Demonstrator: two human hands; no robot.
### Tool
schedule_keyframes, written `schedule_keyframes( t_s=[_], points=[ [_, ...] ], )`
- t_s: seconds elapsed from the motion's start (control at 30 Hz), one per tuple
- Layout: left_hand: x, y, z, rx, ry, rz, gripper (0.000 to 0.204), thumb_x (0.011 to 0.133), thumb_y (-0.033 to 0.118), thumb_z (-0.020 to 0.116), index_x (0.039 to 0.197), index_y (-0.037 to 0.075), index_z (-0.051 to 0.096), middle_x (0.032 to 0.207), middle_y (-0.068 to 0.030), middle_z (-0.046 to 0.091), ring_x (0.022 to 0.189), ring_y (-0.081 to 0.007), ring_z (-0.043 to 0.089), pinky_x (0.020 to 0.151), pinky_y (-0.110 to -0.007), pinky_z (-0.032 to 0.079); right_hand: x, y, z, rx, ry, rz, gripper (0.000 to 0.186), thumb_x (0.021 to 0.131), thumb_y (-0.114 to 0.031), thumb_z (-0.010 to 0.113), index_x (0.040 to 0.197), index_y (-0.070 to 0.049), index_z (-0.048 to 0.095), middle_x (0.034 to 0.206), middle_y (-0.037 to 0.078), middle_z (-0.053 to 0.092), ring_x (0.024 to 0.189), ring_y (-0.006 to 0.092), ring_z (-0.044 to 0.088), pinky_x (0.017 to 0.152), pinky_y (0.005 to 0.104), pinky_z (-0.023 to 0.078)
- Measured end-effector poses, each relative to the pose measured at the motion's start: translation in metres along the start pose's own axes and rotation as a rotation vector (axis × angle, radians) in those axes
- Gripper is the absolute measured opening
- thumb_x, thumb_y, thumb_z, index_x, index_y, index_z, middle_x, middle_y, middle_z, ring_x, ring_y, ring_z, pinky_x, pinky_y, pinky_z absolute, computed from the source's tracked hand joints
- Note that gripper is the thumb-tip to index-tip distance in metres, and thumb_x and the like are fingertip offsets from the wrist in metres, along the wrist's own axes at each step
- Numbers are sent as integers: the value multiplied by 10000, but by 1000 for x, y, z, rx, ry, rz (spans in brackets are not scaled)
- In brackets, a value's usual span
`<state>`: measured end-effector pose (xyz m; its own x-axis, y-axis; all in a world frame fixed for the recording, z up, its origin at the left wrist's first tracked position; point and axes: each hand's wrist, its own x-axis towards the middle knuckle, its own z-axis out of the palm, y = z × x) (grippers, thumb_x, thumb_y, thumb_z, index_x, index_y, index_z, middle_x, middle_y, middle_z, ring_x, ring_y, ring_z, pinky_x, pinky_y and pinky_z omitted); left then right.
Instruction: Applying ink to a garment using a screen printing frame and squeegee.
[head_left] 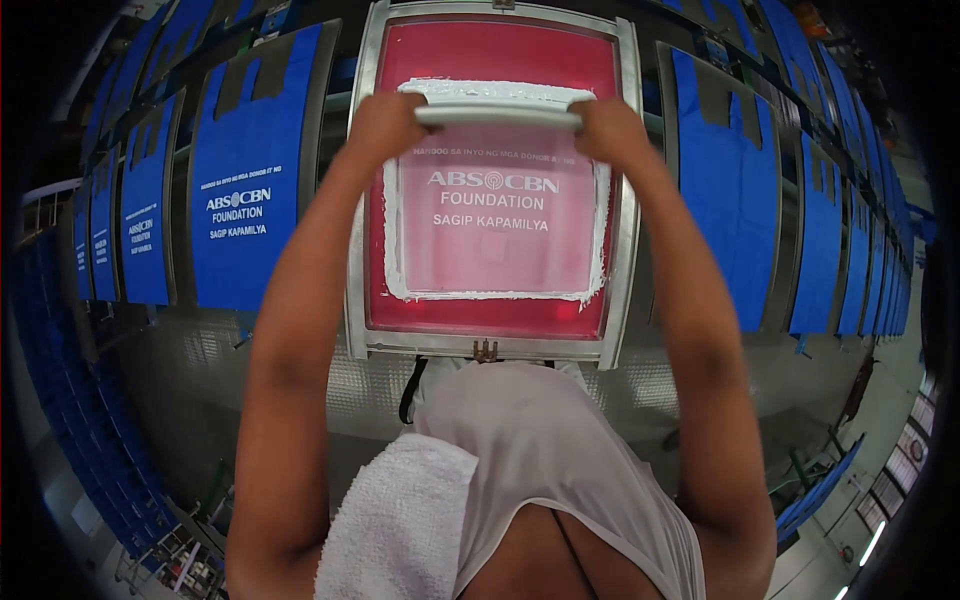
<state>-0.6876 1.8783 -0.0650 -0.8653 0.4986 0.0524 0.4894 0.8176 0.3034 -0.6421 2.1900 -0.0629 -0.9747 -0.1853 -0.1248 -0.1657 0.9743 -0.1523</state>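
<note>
Metal frame (357,280) as landmark. Squeegee (498,115) spans the frame's far half, just nearer than its far ink band. Left hand (395,128) and right hand (612,128) grip either end, fingers curled round it; fingertips mostly hidden. White ink (394,245) rings the lettered patch inside the frame. Risk, my judgement: uneven hand pressure could streak the ink; a tilted squeegee could leave thin patches. Blue cloths (240,140) flank the frame.

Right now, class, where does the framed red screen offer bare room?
The translucent red screen has bare strips above and below the smeared white paste border, inside the silvery metal frame. It is crowded at the paste's upper edge, where the left hand and right hand grip a long pale bar.
</note>
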Motion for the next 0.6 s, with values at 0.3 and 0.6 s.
schedule_keyframes(
  t_s=[0.3,0.6],
  points=[
    [-216,99,-20,-125,-132,-41,357,547,38,711,899,71,656,843,-104,645,835,-284,590,867,-437,388,-218,-92,-11,99,-318,30,433,599,2,612,1006,-137,664,884,76,672,893,243,625,1085,497,268],
    [-30,12,4,81,-12,-6,261,649,279,744,834,103,687,695,-129,649,683,-310,638,658,-425,495,-35,-22,7,-115,-41,7,328,680,-151,620,1003,-178,668,889,85,678,906,241,637,983,473,385]
  ],
)
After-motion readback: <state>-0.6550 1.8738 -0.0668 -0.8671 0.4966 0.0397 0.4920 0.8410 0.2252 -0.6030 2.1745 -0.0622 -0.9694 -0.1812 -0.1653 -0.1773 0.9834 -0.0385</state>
